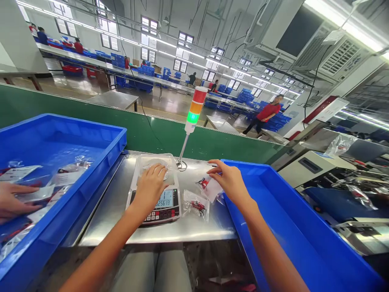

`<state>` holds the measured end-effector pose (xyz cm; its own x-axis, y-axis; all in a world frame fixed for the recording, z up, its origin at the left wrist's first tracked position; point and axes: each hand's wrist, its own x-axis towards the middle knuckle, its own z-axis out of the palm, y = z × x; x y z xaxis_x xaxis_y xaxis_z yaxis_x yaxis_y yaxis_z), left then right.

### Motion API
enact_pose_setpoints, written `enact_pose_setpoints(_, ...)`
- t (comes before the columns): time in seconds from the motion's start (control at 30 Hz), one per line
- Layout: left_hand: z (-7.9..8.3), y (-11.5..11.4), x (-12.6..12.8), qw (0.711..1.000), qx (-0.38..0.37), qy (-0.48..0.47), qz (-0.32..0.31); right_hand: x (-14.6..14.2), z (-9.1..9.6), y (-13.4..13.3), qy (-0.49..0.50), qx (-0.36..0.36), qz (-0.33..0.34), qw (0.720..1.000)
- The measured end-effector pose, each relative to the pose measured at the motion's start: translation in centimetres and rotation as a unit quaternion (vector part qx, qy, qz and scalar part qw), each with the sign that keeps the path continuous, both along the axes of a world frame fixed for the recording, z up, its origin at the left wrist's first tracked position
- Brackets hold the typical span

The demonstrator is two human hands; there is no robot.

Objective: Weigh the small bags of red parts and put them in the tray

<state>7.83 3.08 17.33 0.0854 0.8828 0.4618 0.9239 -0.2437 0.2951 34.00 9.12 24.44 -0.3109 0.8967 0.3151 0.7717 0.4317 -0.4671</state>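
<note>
My left hand (152, 182) lies over the pan of a digital scale (154, 215), fingers stretched out on a clear plastic bag (165, 174) that it mostly covers. Digits show on the scale's lit display. To the right, my right hand (231, 182) is bent with thumb and fingers apart, just beside a clear bag with red parts and a white label (212, 188). Nearer to me on the metal table (188, 233) rests another clear bag with red and dark parts (196, 206).
A blue bin (121, 140) with several bagged parts stands left; another person's hand (18, 198) reaches in. On the right is a second blue bin (273, 215). A signal light (194, 109) with its green section lit rises behind the scale, before a green partition (164, 134).
</note>
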Motion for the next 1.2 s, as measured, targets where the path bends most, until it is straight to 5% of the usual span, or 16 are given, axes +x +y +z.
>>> enact_pose_setpoints(0.1,1.1,1.8,0.7,0.996,-0.053,-0.004,0.068,-1.3,1.2,1.1,0.015,0.049,0.012,0.999)
enact_pose_setpoints(0.2,4.1,3.9,-0.5,0.984,-0.059,-0.037,0.166,-3.7,2.6,2.9,0.067,0.074,0.041,0.994)
enact_pose_setpoints(0.37,9.9,4.2,-7.0,0.924,0.010,-0.124,0.361,-9.5,3.2,5.6,0.106,0.109,0.114,0.982)
enact_pose_setpoints(0.47,11.3,1.9,-11.4,0.878,0.068,-0.167,0.443,-12.5,1.3,5.3,0.059,0.136,0.149,0.978)
enact_pose_setpoints(0.57,10.3,-1.1,-14.9,0.865,0.079,-0.162,0.468,-13.5,-2.1,3.3,0.019,0.140,0.201,0.969)
enact_pose_setpoints(0.73,5.9,-4.5,-16.1,0.916,0.086,-0.120,0.373,-9.1,-7.1,0.3,0.067,0.121,0.252,0.958)
enact_pose_setpoints(0.83,3.2,-5.5,-12.9,0.949,0.094,-0.109,0.282,-3.9,-8.9,1.5,0.072,0.109,0.135,0.982)
enact_pose_setpoints(0.97,-0.4,-6.6,-6.9,0.976,0.119,-0.110,0.143,1.6,-11.3,4.2,-0.082,0.008,-0.029,0.996)
enact_pose_setpoints(1.07,-2.2,-7.1,-3.6,0.984,0.122,-0.111,0.064,2.1,-13.0,5.1,-0.205,-0.064,-0.098,0.972)
enact_pose_setpoints(1.2,-2.4,-7.3,-1.8,0.985,0.134,-0.105,0.028,0.0,-14.3,5.1,-0.271,-0.088,-0.159,0.945)
